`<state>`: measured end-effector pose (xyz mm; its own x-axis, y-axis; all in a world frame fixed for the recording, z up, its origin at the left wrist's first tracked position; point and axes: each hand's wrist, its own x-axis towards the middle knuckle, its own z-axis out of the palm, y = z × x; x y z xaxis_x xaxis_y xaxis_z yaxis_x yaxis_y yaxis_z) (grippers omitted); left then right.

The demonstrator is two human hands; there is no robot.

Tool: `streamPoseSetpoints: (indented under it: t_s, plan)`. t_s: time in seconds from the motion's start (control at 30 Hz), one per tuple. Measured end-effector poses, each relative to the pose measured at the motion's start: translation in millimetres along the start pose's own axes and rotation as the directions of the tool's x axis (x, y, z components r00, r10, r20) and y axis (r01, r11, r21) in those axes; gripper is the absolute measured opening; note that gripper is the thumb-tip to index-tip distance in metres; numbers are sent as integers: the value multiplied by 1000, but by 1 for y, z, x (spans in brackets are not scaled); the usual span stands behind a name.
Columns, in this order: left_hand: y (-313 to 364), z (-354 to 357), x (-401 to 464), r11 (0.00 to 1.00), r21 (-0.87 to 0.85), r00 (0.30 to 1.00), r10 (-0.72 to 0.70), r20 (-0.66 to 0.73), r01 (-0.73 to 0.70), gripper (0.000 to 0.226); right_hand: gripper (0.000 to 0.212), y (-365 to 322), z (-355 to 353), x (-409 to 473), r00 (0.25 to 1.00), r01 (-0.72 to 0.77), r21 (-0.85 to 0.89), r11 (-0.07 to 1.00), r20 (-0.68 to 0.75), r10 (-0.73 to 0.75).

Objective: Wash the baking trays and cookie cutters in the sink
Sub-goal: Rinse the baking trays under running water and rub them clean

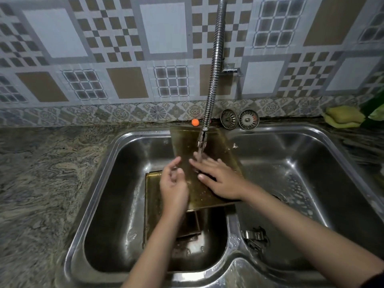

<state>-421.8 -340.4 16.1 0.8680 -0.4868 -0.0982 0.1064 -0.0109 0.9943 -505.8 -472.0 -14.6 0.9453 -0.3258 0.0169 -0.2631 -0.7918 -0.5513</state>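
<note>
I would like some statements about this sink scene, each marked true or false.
1. Water runs from the faucet onto the right hand. True.
2. The right hand lies flat on a baking tray that leans over the divider. True.
3. The left hand holds a sponge. False: it holds nothing; the yellow sponge lies on the counter.
4. Both strainers sit in the drains. False: they stand against the wall.
5. Cookie cutters lie in the right basin. True.

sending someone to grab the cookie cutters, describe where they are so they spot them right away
Find the double steel sink and look in its right basin. The cookie cutters lie at its near left corner, beside the divider: small shiny metal loops, unlike the flat brownish baking trays in the left basin.
</note>
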Motion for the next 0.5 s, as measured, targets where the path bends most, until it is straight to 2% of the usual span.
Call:
streamPoseSetpoints:
  t_s: [0.07,0.1,0.13,0.17,0.23,0.27,0.33,0.37,0.43,0.47,0.5]
  plan:
    - [1,-6,1,999,44,999,26,26,-27,30,59,10,-6,6,973,-229,-28,973,-47,228]
    - [1,-3,-4,996,65,996,57,68,-62,30,61,9,-9,11,930,-357,8,934,-90,356]
    - [0,2,-11,993,76,990,83,114,-92,31,60,5,-9,17,893,-424,44,905,-147,425]
    - [-2,6,-16,991,79,985,100,142,-112,32,57,-3,-8,22,887,-406,69,911,-208,411]
    - [-5,6,-18,992,66,988,102,119,-111,32,51,-17,-3,23,952,-193,123,973,-216,216]
    - [-5,1,-13,995,52,993,77,85,-82,31,50,-22,0,17,981,-87,165,982,-156,113]
    - [-7,-17,1,1000,22,1000,10,15,-10,30,51,-20,4,-3,1000,15,179,984,-19,-12]
    - [-9,-27,8,1000,22,1000,1,-7,-1,30,51,-13,4,-13,1000,23,108,994,5,-24]
    - [-12,-44,15,999,43,1000,9,-26,-8,30,48,3,-3,-27,993,-93,-80,992,-73,88]
    - [-14,-49,18,1000,30,999,1,-32,0,31,45,6,-10,-32,974,-195,-84,977,-135,183]
    - [-16,-52,20,1000,-2,999,-25,-32,25,31,41,7,-16,-35,948,-275,4,961,-162,272]
